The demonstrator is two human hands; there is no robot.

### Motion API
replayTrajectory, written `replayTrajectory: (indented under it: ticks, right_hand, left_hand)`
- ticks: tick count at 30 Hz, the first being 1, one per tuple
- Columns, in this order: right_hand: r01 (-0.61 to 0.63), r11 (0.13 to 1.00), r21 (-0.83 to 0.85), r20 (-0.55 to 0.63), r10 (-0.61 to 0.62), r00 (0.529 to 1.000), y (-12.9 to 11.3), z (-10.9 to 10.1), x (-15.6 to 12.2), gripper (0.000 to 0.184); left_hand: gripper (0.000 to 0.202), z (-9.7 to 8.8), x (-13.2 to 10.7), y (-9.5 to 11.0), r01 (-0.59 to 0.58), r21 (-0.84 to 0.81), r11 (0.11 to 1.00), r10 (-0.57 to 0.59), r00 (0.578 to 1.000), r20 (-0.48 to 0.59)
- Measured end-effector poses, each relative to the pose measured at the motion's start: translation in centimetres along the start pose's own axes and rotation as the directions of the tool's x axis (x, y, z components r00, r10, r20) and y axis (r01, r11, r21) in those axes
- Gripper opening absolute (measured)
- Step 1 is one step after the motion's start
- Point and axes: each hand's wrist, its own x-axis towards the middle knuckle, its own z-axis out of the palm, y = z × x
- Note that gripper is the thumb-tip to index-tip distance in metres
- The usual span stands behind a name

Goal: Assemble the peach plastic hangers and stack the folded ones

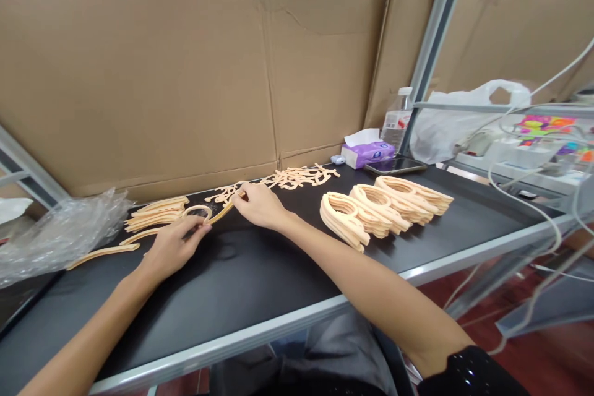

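My left hand (174, 244) is closed in a pinch on the lower end of a curved, pale wood-coloured strip (221, 211). The strip's upper end sits between the fingers of my right hand (262, 205), also closed. Next to my left fingertips is a pale ring (198, 209); whether it is joined to the strip, I cannot tell. Beyond my left hand lies a stack of curved strips (158, 213), with a loose strip (104, 253) nearer the left edge. A pile of small branching pieces (301, 177) spreads behind my right hand.
Several stacks of looped pale pieces (343, 219) stand on the black tabletop (260, 284) at right. Clear plastic wrap (69, 229) lies at left. A tissue pack (369, 151), a phone (396, 165) and a bottle (398, 119) sit at the back, before a cardboard wall (185, 74).
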Motion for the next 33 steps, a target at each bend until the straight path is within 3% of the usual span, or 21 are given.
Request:
replayTrajectory:
  ticks: [5,8,10,13,16,22,27,33]
  right_hand:
    - [-0.023,0.937,0.349,-0.018,0.031,0.999,0.0,0.7,0.2,0.035]
    - [-0.084,0.790,0.608,0.094,0.034,0.995,-0.2,1.6,0.0,0.032]
    - [-0.135,0.717,0.684,0.194,0.000,0.981,-0.3,2.4,-0.1,0.029]
    - [-0.178,0.677,0.714,0.297,-0.063,0.953,-0.7,3.3,-0.3,0.028]
    - [-0.236,0.662,0.711,0.335,-0.024,0.942,-1.1,3.5,-0.4,0.024]
    - [-0.308,0.607,0.733,0.246,0.186,0.951,-1.3,2.3,-0.1,0.009]
    - [-0.304,0.558,0.772,0.213,0.224,0.951,-1.2,1.9,-0.1,0.009]
    - [-0.387,0.550,0.740,0.286,0.264,0.921,-1.5,1.7,-0.1,0.013]
  left_hand:
    - [0.034,0.1,-0.2,0.1,0.021,-0.011,1.000,-0.021,1.000,0.000]
    - [0.034,0.0,-0.2,0.3,0.030,-0.019,0.999,-0.030,0.999,-0.018]
    - [0.034,-0.1,-0.2,0.7,0.030,-0.031,0.999,-0.031,0.999,-0.024]
    - [0.033,-0.3,0.0,1.3,0.022,-0.052,0.998,-0.024,0.999,-0.030]
    - [0.032,-0.3,0.0,1.4,0.055,-0.068,0.996,-0.055,0.998,-0.004]
    - [0.033,0.0,-0.1,0.5,0.130,-0.014,0.991,-0.130,0.991,-0.002]
    - [0.037,0.3,-0.2,0.6,0.087,-0.012,0.996,-0.087,0.996,-0.021]
    - [0.036,0.5,-0.2,0.8,0.050,-0.055,0.997,-0.054,0.996,-0.077]
